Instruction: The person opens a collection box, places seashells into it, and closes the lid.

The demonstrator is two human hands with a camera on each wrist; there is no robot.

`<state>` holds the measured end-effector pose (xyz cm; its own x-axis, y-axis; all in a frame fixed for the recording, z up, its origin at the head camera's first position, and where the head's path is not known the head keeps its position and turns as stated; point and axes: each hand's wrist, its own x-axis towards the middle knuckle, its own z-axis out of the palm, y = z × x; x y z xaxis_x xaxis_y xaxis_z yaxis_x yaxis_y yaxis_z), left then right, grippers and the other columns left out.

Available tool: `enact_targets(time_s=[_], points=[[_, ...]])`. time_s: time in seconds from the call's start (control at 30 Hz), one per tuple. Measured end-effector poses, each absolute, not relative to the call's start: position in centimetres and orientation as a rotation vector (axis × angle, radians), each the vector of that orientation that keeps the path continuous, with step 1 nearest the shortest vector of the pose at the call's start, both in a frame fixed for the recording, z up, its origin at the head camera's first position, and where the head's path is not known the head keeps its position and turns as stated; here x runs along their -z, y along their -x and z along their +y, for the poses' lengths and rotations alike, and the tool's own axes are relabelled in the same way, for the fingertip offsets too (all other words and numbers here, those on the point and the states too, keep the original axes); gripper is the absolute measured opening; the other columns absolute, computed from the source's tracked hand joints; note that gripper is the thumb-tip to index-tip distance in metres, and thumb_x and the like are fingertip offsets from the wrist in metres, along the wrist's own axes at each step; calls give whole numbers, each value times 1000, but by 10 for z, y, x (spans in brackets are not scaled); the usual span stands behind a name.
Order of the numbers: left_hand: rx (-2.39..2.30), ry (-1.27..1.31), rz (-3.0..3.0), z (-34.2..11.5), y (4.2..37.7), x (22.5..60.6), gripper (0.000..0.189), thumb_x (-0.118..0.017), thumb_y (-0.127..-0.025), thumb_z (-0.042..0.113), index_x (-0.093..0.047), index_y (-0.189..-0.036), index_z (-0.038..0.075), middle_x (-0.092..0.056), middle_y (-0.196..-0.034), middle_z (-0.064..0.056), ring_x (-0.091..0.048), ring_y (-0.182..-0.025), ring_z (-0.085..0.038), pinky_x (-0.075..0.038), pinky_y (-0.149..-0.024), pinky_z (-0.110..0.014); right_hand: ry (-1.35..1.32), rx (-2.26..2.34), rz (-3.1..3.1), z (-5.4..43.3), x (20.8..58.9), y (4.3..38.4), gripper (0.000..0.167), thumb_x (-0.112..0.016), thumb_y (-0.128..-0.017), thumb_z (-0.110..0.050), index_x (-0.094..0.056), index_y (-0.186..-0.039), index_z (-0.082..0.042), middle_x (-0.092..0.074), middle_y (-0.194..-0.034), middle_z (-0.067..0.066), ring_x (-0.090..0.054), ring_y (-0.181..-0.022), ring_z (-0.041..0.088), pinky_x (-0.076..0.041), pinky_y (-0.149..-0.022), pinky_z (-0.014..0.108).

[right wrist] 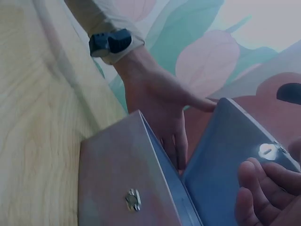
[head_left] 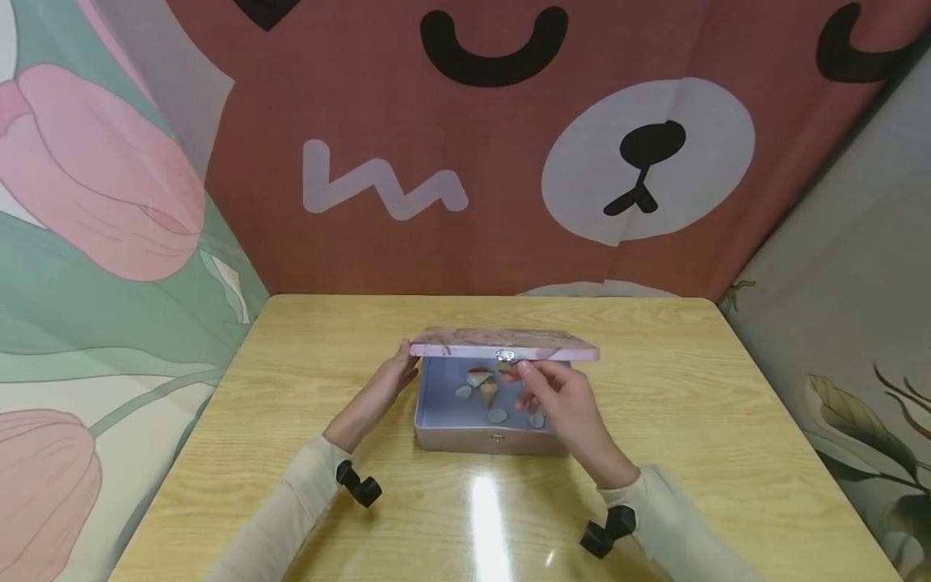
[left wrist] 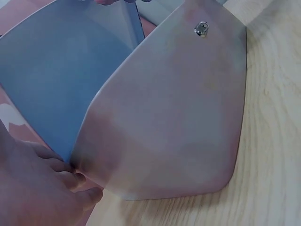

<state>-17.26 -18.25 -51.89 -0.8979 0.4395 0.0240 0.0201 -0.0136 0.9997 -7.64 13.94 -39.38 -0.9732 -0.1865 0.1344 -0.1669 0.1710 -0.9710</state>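
Observation:
A shallow tin box point(head_left: 465, 439) with a pinkish outside and pale blue inside stands on the table, its hinged lid point(head_left: 502, 342) partly raised. Inside lie a cone-shaped shell point(head_left: 489, 393), a brown-and-white shell point(head_left: 478, 375) and several pale pebbles or shells point(head_left: 497, 415). My left hand point(head_left: 393, 372) is at the box's left rear side; its thumb reaches the lid's edge in the right wrist view, with the fingers straight at the hinge side. My right hand point(head_left: 560, 396) pinches the lid's front rim beside the metal clasp point(head_left: 505, 355), fingers curled below the rim.
The box rests on a light wood-grain table point(head_left: 291, 347). A reddish curtain point(head_left: 494, 242) with cartoon faces hangs at the table's far edge, and floral fabric point(head_left: 73, 283) runs along the left. Each wrist wears a small black camera point(head_left: 359, 485).

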Motion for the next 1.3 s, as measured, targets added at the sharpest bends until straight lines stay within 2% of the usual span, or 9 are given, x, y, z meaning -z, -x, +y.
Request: enact_targets(time_s=[0.07,0.17,0.23,0.33,0.63,0.87,1.07,1.3], points=[[-1880,-359,2123,-170,142,471,92,-11,-110,68,-9,-169,-3,-3,-179,-24,-3,-168,-40,-12,-137,-56,346,1964,2388,135,394,76,33,-61,-110,-27,-78,-112,2,-83,-94,-5,-71,-68,14,-62,-63,30],[-1793,-300,2160,-162,119,434,85,-6,-112,60,-5,-169,-4,1,-179,-23,-2,-168,-38,-13,-139,-51,328,1947,2375,131,395,75,31,-62,-110,-24,-77,-113,3,-84,-93,-1,-71,-67,15,-61,-62,31],[-1773,-257,2145,-161,115,426,79,-3,-114,54,-4,-170,-2,2,-180,-19,0,-169,-37,-11,-139,-50,325,1936,2357,128,395,74,30,-62,-110,-23,-77,-113,3,-84,-93,3,-70,-67,15,-61,-63,31],[-1779,-260,2141,-162,112,427,75,-6,-115,52,-7,-171,2,0,-182,-15,-1,-170,-33,-11,-139,-48,315,1935,2314,126,393,71,30,-62,-109,-22,-76,-113,4,-82,-90,4,-70,-66,13,-60,-62,30],[-1828,-451,2141,-169,109,440,70,-13,-116,53,-9,-173,13,-5,-183,-8,-3,-170,-32,-8,-138,-55,240,1889,2216,129,390,64,37,-62,-109,-22,-72,-108,14,-79,-84,5,-68,-63,9,-62,-65,28],[-1804,-372,2142,-167,109,444,71,-17,-115,55,-9,-173,15,-4,-183,-5,-3,-170,-29,-10,-138,-53,184,1871,2143,132,400,63,36,-63,-109,-20,-71,-105,15,-78,-80,-1,-67,-63,8,-62,-65,24],[-1801,-302,2155,-162,113,447,71,-26,-116,51,-7,-173,15,-2,-183,-4,-2,-170,-27,-12,-138,-50,186,1829,2157,134,409,64,36,-63,-108,-21,-71,-105,14,-79,-82,1,-66,-62,8,-60,-63,25],[-1771,-257,2199,-157,119,449,71,-39,-114,44,-9,-174,21,-5,-183,0,-3,-170,-26,-11,-138,-50,187,1814,2147,138,418,67,35,-62,-108,-19,-71,-107,15,-81,-85,6,-65,-61,8,-56,-60,24]])
